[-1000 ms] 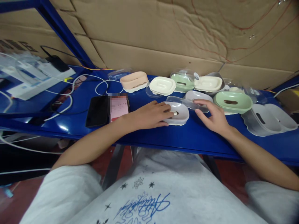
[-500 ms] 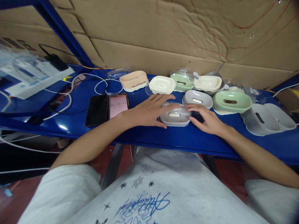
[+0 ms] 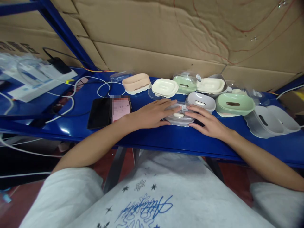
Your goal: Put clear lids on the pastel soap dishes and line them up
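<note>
A grey oval soap box (image 3: 180, 121) with a clear lid (image 3: 182, 108) lies on the blue table in front of me, and a pale bar-shaped piece shows through the lid. My left hand (image 3: 155, 114) holds its left side, fingers over the lid and thumb low at the front edge. On the opposite side, my right hand (image 3: 206, 121) grips the lid and the front right edge in the same way. Just behind stands an uncovered grey soap box (image 3: 201, 102). The far side of the held box is partly hidden by my fingers.
A green box (image 3: 235, 104) and a double grey box (image 3: 270, 122) stand to the right. Behind are cream trays (image 3: 164, 87), a clear-lidded green box (image 3: 184, 86) and a peach box (image 3: 137, 83). Phones (image 3: 98, 112) and white cables (image 3: 78, 83) lie left.
The clear lid now sits over the grey box with a round label showing on top. My right hand has moved slightly left and its fingers have spread over the lid.
</note>
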The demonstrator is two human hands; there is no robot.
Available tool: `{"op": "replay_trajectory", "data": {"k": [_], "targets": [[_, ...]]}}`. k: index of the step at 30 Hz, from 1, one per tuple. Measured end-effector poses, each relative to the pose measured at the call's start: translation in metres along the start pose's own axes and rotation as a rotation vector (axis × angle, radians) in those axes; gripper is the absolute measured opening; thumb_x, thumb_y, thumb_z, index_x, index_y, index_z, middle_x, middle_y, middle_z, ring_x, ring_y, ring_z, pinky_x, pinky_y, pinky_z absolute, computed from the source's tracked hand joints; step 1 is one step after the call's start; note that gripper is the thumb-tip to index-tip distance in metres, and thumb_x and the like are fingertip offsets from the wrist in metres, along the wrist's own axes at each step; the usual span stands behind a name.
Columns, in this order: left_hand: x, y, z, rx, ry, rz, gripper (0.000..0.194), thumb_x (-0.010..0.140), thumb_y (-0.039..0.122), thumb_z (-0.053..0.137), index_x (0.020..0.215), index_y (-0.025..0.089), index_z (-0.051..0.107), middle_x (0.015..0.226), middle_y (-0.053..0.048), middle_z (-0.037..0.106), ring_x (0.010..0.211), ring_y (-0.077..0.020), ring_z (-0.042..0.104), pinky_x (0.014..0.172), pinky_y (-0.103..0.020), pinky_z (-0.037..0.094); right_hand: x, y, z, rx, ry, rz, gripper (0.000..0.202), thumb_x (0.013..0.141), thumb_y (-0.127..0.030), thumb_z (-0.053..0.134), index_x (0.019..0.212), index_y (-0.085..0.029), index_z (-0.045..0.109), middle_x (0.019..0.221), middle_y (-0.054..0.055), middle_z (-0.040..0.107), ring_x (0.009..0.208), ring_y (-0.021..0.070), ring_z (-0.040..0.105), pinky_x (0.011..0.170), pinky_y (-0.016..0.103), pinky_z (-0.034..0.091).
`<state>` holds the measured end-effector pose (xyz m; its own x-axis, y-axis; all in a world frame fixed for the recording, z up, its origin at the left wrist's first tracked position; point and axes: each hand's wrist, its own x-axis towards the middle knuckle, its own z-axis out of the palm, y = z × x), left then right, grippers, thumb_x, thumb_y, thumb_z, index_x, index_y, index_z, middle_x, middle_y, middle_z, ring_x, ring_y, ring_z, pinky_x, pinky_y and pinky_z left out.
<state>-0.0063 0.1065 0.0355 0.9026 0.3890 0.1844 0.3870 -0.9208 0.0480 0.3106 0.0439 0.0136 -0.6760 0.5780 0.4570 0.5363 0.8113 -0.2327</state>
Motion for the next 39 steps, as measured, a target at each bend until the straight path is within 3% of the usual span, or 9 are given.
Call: {"op": "replay_trajectory", "data": {"k": [8, 17, 24, 28, 32, 36, 39], "targets": [[0.0, 0.006, 0.001, 0.049, -0.005, -0.014, 0.075, 0.103, 0.033, 0.069, 0.168, 0.021, 0.032, 0.172, -0.021, 0.036, 0.157, -0.0367, 0.039, 0.124, -0.054, 0.042, 0.0, -0.006, 0.003, -0.089, -0.018, -0.049, 0.082, 0.105, -0.019, 0.063, 0.173, -0.035, 0.02, 0.17, 0.01, 0.044, 0.158, 0.0306, 0.04, 0.128, 0.057, 0.042], [0.001, 0.014, -0.001, 0.098, -0.041, -0.044, 0.076, 0.103, 0.027, 0.067, 0.168, 0.014, 0.031, 0.174, -0.023, 0.032, 0.161, -0.0352, 0.035, 0.127, -0.05, 0.04, -0.004, -0.005, 0.011, -0.28, 0.012, -0.087, 0.094, 0.103, -0.017, 0.066, 0.174, -0.034, 0.007, 0.168, 0.011, 0.045, 0.153, 0.0302, 0.048, 0.128, 0.051, 0.045], [0.002, 0.027, 0.002, 0.164, 0.011, -0.057, 0.064, 0.105, 0.02, 0.059, 0.163, 0.008, 0.038, 0.171, -0.028, 0.035, 0.161, -0.0368, 0.035, 0.124, -0.049, 0.044, -0.004, 0.001, 0.009, -0.215, 0.017, -0.112, 0.085, 0.105, -0.016, 0.062, 0.173, -0.035, 0.015, 0.165, 0.009, 0.05, 0.153, 0.0288, 0.048, 0.128, 0.052, 0.044], [0.001, 0.02, 0.003, 0.085, 0.039, -0.054, 0.067, 0.104, 0.025, 0.064, 0.164, 0.016, 0.038, 0.171, -0.023, 0.038, 0.158, -0.0357, 0.039, 0.122, -0.052, 0.046, 0.0, 0.007, 0.006, -0.177, -0.004, -0.069, 0.092, 0.1, -0.033, 0.073, 0.173, -0.036, 0.017, 0.17, 0.012, 0.042, 0.156, 0.0343, 0.044, 0.126, 0.058, 0.044], [-0.001, 0.008, -0.002, -0.12, 0.083, 0.05, 0.064, 0.103, 0.037, 0.067, 0.162, 0.027, 0.044, 0.168, -0.017, 0.043, 0.154, -0.0347, 0.044, 0.119, -0.054, 0.049, 0.0, 0.004, 0.001, -0.147, -0.038, -0.006, 0.098, 0.095, -0.047, 0.078, 0.173, -0.034, 0.021, 0.174, 0.014, 0.036, 0.155, 0.0381, 0.045, 0.124, 0.061, 0.045], [0.001, 0.005, -0.015, -0.336, 0.221, 0.068, 0.055, 0.11, 0.043, 0.054, 0.161, 0.027, 0.044, 0.162, -0.015, 0.052, 0.148, -0.0294, 0.053, 0.122, -0.05, 0.047, -0.001, -0.003, -0.019, -0.133, -0.002, -0.023, 0.084, 0.097, -0.04, 0.077, 0.169, -0.036, 0.034, 0.17, 0.009, 0.044, 0.15, 0.0354, 0.052, 0.125, 0.057, 0.045], [0.004, 0.006, -0.021, -0.243, 0.294, -0.071, 0.053, 0.113, 0.039, 0.043, 0.163, 0.022, 0.041, 0.163, -0.017, 0.05, 0.152, -0.0294, 0.049, 0.126, -0.051, 0.042, -0.001, 0.003, -0.051, -0.283, 0.137, 0.093, 0.074, 0.096, -0.041, 0.077, 0.163, -0.031, 0.046, 0.165, 0.013, 0.051, 0.148, 0.0356, 0.054, 0.125, 0.054, 0.044]]}}
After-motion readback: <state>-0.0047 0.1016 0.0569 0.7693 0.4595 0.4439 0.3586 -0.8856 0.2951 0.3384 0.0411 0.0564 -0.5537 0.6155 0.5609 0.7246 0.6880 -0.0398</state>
